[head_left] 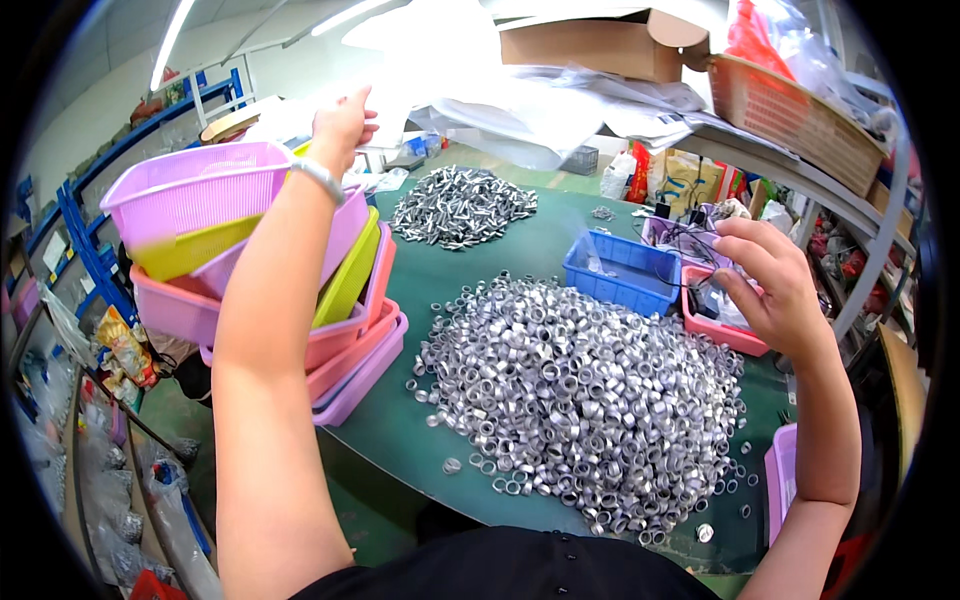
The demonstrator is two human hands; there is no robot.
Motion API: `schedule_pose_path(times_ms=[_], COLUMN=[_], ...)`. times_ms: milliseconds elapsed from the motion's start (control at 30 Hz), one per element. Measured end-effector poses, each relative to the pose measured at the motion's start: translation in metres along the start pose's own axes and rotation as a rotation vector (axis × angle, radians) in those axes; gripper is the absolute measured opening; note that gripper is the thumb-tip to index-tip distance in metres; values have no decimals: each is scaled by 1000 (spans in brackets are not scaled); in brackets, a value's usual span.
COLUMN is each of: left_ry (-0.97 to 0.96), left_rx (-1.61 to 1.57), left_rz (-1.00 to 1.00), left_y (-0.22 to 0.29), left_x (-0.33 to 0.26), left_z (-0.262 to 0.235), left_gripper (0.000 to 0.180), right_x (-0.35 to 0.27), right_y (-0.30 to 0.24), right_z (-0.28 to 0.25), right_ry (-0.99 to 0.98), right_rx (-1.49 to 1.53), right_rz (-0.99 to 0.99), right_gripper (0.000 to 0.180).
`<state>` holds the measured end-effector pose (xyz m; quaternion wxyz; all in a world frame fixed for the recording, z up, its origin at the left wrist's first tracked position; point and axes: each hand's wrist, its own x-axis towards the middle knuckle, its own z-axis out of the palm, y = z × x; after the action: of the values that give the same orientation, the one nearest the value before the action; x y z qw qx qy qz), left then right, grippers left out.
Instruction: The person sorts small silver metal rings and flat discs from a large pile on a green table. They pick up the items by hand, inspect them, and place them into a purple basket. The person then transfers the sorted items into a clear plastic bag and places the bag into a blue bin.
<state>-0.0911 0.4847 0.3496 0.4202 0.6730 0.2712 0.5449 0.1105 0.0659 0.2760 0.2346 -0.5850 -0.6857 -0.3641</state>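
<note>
My left hand point(343, 125) is raised at the far left, above the stacked baskets, with a band on the wrist. Its fingers are loosely curled and apart, and nothing shows in them, beside a glaring white area. On the right, my right hand point(768, 275) hovers with thumb and fingers apart, near black cables point(685, 240) and a red-pink tray point(735, 330). A large heap of silver metal rings point(590, 400) covers the middle of the green table point(390, 440). Behind it lie a pile of small metal pins point(462, 207) and a blue tray point(625, 272).
Pink, purple and yellow-green baskets point(360, 375) are stacked unevenly at the table's left edge. A shelf over the back carries a cardboard box point(600, 48), plastic sheeting point(520, 120) and a tan basket point(790, 115). Another purple basket point(780, 475) sits at the right edge.
</note>
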Motion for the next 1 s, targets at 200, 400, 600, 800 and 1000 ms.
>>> schedule_pose_path(times_ms=[200,400,600,800,1000], left_ry=[104,-16,-247,-247,-287], left_rx=[-14,111,164,157,120], left_rz=[-168,-199,-251,-234,-243], left_y=[38,54,38,4,2], left_x=[111,180,213,259,273], left_z=[-1,-34,-41,-39,-58], left_gripper=[66,71,30,12,13], right_x=[107,210,253,248,219], right_y=[25,29,32,44,43], right_z=[29,29,46,58,54], right_ry=[-114,-112,-210,-183,-321], right_rx=[11,-34,-48,-38,99], right_rz=[-88,-109,-40,-71,-61], right_gripper=[18,17,16,15,18])
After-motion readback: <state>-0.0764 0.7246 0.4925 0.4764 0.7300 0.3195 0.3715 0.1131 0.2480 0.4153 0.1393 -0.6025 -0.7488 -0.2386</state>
